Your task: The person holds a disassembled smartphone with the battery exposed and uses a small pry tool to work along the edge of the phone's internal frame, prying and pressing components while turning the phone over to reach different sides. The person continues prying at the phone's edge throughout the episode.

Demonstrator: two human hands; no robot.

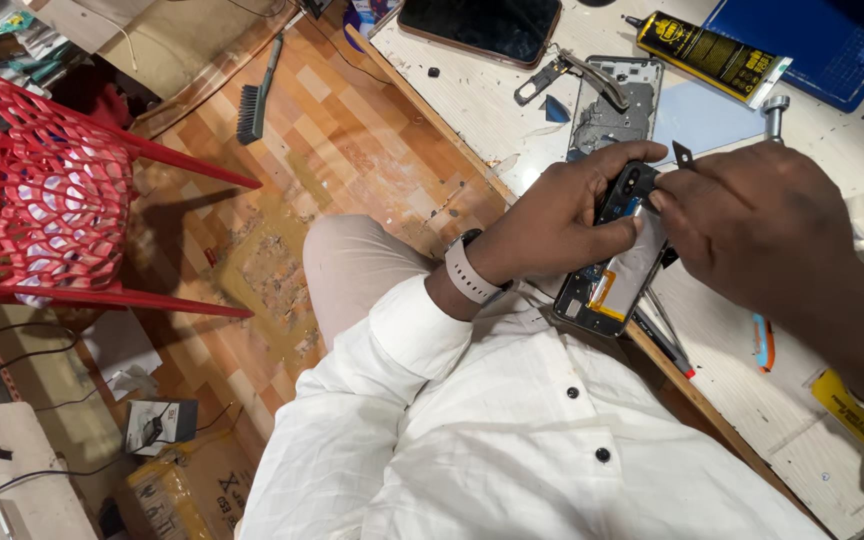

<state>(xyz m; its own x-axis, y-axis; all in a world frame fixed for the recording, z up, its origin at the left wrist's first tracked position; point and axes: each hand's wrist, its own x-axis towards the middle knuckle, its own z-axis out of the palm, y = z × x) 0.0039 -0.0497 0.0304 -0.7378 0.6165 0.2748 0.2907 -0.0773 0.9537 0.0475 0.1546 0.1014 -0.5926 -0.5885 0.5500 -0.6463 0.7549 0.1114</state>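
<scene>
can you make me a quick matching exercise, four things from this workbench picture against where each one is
Things:
1. opened phone
2. glue tube
3. brush
4. red chair

Places:
A. on the floor beside the bench edge
B. held between left hand and right hand
C. standing on the floor, far from the bench
D. lying on the bench next to a blue mat

Pairs: 1-B, 2-D, 3-A, 4-C

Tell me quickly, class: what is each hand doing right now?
Left hand: closed around the opened phone, holding it over the table edge.
Right hand: fingers bent, pressing on the phone's upper part; whether it holds a tool cannot be told.
</scene>
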